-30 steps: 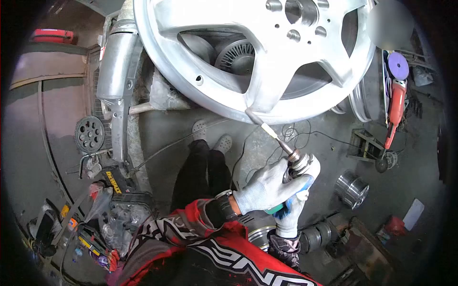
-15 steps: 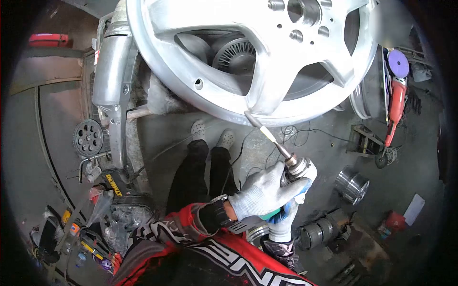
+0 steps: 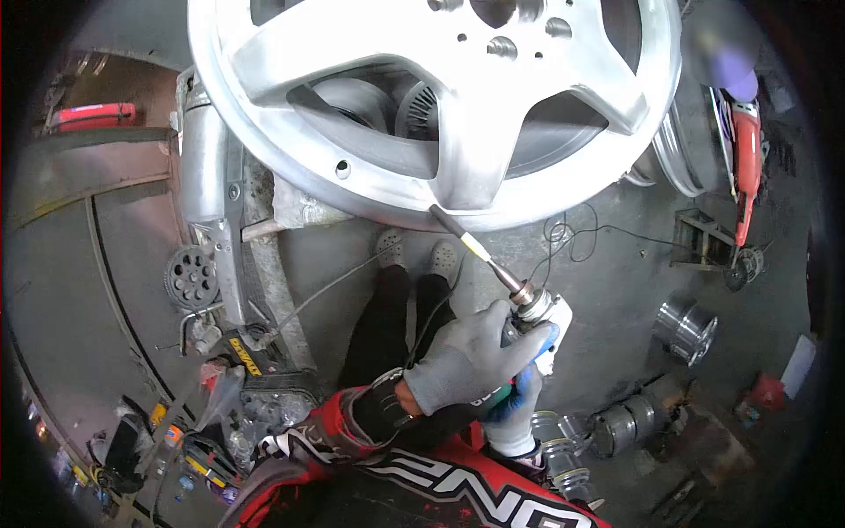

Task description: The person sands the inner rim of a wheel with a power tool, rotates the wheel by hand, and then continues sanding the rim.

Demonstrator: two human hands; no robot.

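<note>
A large silver alloy wheel [image 3: 475, 114] fills the top of the view. My left hand [image 3: 466, 352], in a grey-white glove, is wrapped round the front of a power tool [image 3: 544, 319] with a long, thin shaft. The tool's dark tip meets the wheel's lower rim, near the base of a spoke. Behind and below it, my right hand [image 3: 518, 418], gloved with blue showing on its fingers, closes round the rear of the same tool. Part of the tool's body is hidden by the gloves.
At the left stand a metal arm [image 3: 204, 167], a perforated disc [image 3: 191, 275] and a DeWalt case [image 3: 246, 354]. A red polisher [image 3: 746, 167] hangs at the right, above a metal rim [image 3: 685, 330]. A cable [image 3: 607, 231] crosses the floor; feet in clogs [image 3: 392, 248] show below the wheel.
The wheel appears further left and higher in the view, while the floor items have shifted right. Both hands keep their hold, and the tool tip stays by the spoke base.
</note>
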